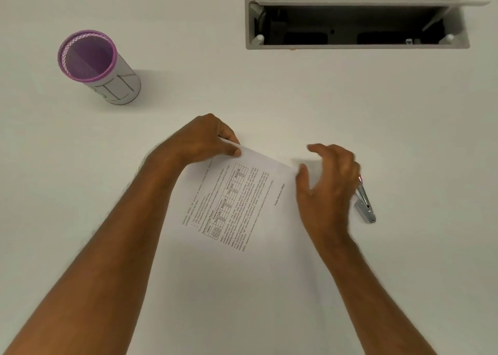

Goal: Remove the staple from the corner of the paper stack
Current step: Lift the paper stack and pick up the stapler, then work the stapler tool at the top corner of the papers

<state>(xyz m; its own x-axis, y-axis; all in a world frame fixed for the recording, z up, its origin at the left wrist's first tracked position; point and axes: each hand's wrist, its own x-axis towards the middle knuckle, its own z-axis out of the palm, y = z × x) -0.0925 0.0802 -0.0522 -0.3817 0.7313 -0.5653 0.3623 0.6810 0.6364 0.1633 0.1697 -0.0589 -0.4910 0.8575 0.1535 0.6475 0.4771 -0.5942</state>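
My left hand [207, 141] pinches the paper stack [242, 220]'s far-left corner; right hand [326, 184] open, empty, over its right edge. Staple not visible. Risk: tearing paper w/o the metal tool [365, 206] just right.

Two hands at a paper stack on a white table

The left hand [204, 141] pinches the far corner of the printed paper stack [237, 209]; the right hand [327, 184] hovers with loose, spread grip at its three o'clock edge. A metal tool [365, 206] lies just beyond; a purple mesh cup [97, 66] stands at ten o'clock, an open cable hatch [355, 21] at one.
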